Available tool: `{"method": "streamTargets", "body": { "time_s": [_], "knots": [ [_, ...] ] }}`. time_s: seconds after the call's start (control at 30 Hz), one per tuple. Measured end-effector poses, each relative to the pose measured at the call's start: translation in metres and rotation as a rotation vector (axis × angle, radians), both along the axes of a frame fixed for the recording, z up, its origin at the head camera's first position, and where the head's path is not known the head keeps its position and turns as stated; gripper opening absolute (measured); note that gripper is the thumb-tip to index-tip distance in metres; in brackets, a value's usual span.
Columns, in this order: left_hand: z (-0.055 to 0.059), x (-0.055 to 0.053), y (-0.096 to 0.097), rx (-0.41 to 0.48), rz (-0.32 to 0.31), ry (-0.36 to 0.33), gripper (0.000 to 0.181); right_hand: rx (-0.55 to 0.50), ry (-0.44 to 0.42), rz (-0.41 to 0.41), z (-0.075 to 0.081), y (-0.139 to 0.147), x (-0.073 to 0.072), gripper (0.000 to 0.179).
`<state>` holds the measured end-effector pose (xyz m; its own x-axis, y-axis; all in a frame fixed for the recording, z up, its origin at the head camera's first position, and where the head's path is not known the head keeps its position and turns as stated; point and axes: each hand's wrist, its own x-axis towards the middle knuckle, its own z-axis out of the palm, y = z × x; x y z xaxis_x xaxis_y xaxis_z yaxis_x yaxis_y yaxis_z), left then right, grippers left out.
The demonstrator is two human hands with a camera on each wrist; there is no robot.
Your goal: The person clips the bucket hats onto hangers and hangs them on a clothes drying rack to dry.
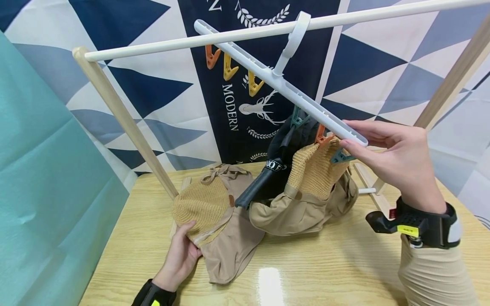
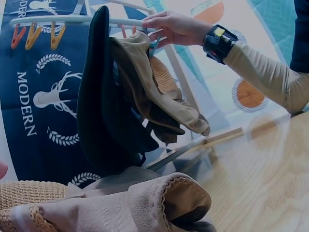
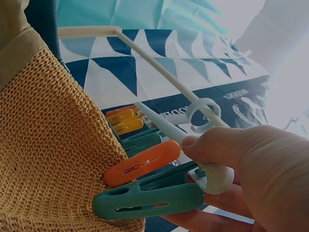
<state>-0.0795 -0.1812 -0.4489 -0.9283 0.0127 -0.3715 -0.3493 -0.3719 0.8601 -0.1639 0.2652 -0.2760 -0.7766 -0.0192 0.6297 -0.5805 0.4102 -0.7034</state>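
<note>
My left hand (image 1: 181,253) pinches the edge of a straw-and-tan-cloth sun hat (image 1: 206,204) on the table, thumb on top and fingers underneath. With my right hand (image 1: 398,155) I grip the lower right end of a white clip hanger (image 1: 283,87), which hooks over the rail and tilts down to the right. From its right half hang a dark hat (image 2: 108,111) and a second straw-and-tan hat (image 1: 314,176). An orange clip (image 3: 142,163) and a green clip (image 3: 147,202) hold the straw part of that second hat. Much of the dark hat is hidden in the head view.
A white rail (image 1: 160,42) on wooden posts (image 1: 126,119) crosses above the wooden table (image 1: 317,267). An orange clip (image 1: 212,56) and two yellow clips (image 1: 229,67) hang from the hanger's left half, holding nothing. Patterned cloth stands behind, turquoise cloth (image 1: 46,178) at left.
</note>
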Motion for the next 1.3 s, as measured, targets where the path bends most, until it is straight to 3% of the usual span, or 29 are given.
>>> {"method": "streamTargets", "body": {
  "time_s": [0.13, 0.3, 0.47, 0.67, 0.87, 1.3],
  "knots": [
    [-0.004, -0.003, 0.003, -0.020, 0.006, 0.005, 0.045, 0.003, -0.013, 0.000, 0.000, 0.000, 0.000, 0.040],
    [-0.018, -0.009, 0.001, -0.019, -0.003, 0.088, 0.061, 0.001, -0.027, 0.000, 0.000, 0.001, 0.000, 0.040],
    [-0.030, -0.014, -0.002, -0.001, 0.022, 0.080, 0.071, -0.005, -0.001, 0.011, -0.002, 0.001, -0.002, 0.039],
    [-0.020, -0.011, 0.009, -0.064, 0.066, 0.057, 0.078, -0.012, 0.011, 0.029, -0.002, 0.002, -0.003, 0.039],
    [-0.013, -0.011, 0.017, -0.128, 0.114, 0.020, 0.071, -0.019, -0.021, 0.025, -0.001, 0.001, -0.003, 0.039],
    [-0.011, -0.011, 0.022, -0.218, 0.167, 0.085, 0.066, -0.012, -0.020, 0.026, -0.001, 0.002, -0.003, 0.039]
  ]
}}
